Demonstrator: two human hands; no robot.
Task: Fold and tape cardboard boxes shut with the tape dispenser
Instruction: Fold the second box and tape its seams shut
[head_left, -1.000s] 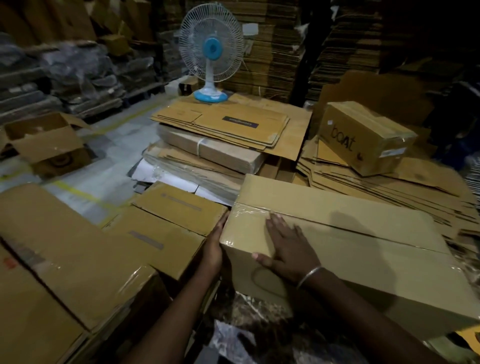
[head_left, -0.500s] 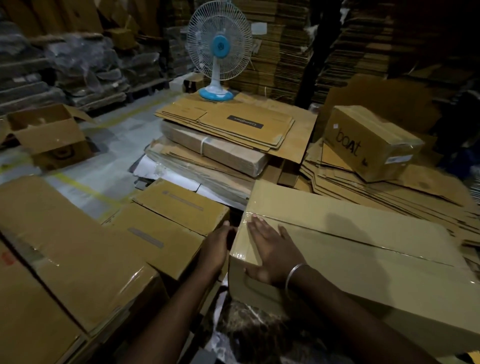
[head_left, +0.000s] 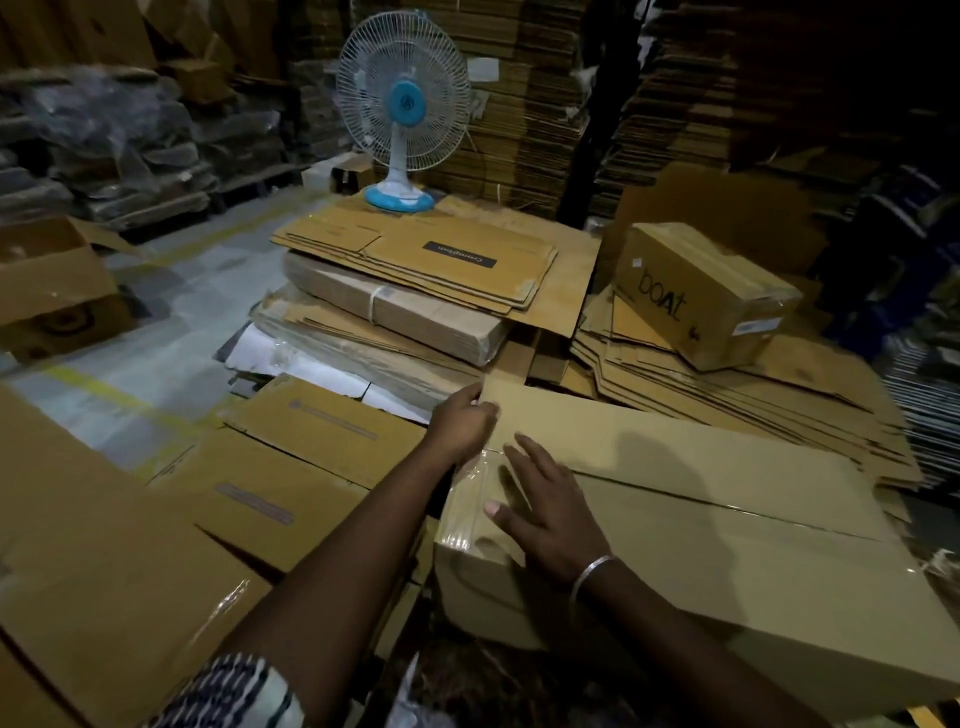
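Observation:
A long brown cardboard box (head_left: 727, 519) lies in front of me with its top flaps folded shut along a middle seam. Clear tape (head_left: 470, 512) shines across its near-left corner. My right hand (head_left: 545, 509) lies flat on the box top over that taped corner, fingers straight and spread. My left hand (head_left: 462, 423) is at the box's far-left edge, fingers curled around the flap edge. No tape dispenser is in view.
Taped and flattened boxes (head_left: 291, 467) lie to my left. A stack of flat cardboard (head_left: 415, 291) with a blue-and-white table fan (head_left: 402, 119) stands behind. A sealed "boAt" box (head_left: 701, 296) sits on flat sheets at right. An open box (head_left: 52, 286) is at far left.
My left hand has moved up from the box's left side to its far-left top edge. My right hand has stayed flat on the taped corner. The view has shifted closer.

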